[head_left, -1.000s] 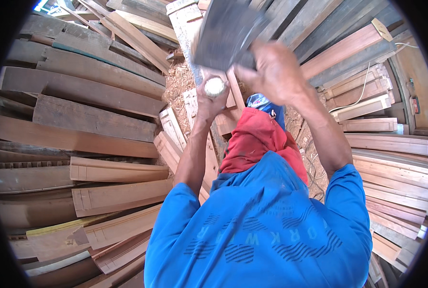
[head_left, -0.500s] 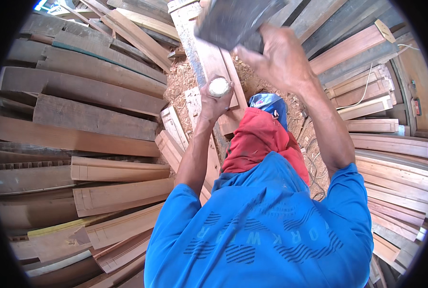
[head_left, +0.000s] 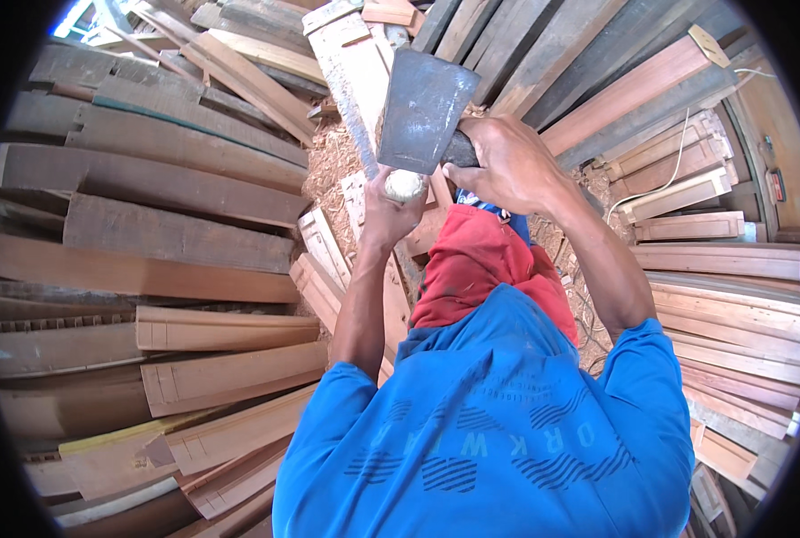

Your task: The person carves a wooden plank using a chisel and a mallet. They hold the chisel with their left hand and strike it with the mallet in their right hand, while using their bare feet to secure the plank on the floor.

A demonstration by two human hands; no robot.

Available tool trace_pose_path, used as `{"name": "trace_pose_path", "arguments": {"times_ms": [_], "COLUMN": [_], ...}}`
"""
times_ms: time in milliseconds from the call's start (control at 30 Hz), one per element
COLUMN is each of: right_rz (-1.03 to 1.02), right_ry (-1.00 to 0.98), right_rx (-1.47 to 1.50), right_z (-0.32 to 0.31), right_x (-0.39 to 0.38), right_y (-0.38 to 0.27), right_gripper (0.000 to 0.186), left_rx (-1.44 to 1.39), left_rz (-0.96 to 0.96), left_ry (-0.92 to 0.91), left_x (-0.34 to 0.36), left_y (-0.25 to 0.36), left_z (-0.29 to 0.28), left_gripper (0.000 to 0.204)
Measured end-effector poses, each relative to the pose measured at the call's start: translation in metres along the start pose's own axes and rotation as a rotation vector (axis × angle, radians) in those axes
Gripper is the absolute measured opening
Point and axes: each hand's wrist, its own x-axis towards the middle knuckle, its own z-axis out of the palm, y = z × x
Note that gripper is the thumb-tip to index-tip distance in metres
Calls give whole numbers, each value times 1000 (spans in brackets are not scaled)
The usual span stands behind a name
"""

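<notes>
My left hand is wrapped around an upright chisel; only the round, pale butt of its handle shows, and its blade is hidden beneath the fist. My right hand grips the short handle of a mallet with a dark, blocky, worn head. The head's lower edge is right beside the chisel's butt and overlaps it slightly; whether they touch I cannot tell. Beneath both hands lies a long pale wooden board, its near part covered by my hands and the mallet.
Dark and reddish planks are stacked along the left. More boards and a pale cable are on the right. Wood shavings cover the floor around the work. Dark beams lie at the far side.
The mallet has come down and toward me, from above the board to the chisel's butt. My right hand moved with it. My left hand is slightly lower in the picture, still around the chisel.
</notes>
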Motion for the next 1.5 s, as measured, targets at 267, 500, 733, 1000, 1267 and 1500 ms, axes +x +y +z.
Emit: {"name": "trace_pose_path", "arguments": {"times_ms": [267,500,733,1000,1267,1500], "right_rz": [-52,-103,29,110,165,-52], "right_ry": [327,414,-12,235,419,686], "right_rx": [374,194,-15,807,740,487], "right_z": [-28,-19,35,46,-6,-17], "right_x": [-16,-3,7,-28,-42,-29], "right_y": [-8,-12,8,5,2,-4], "right_gripper": [29,27,30,25,16,12], "left_rx": [-20,-17,-65,-25,-87,-74], "left_rz": [-88,-69,31,-216,-160,-103], "left_ry": [162,142,72,121,121,125], "left_x": [15,13,7,17,32,21], "left_y": [1,-22,0,13,-1,-8], "left_z": [-6,14,12,-26,13,29], "left_gripper": [18,20,19,13,16,16]}}
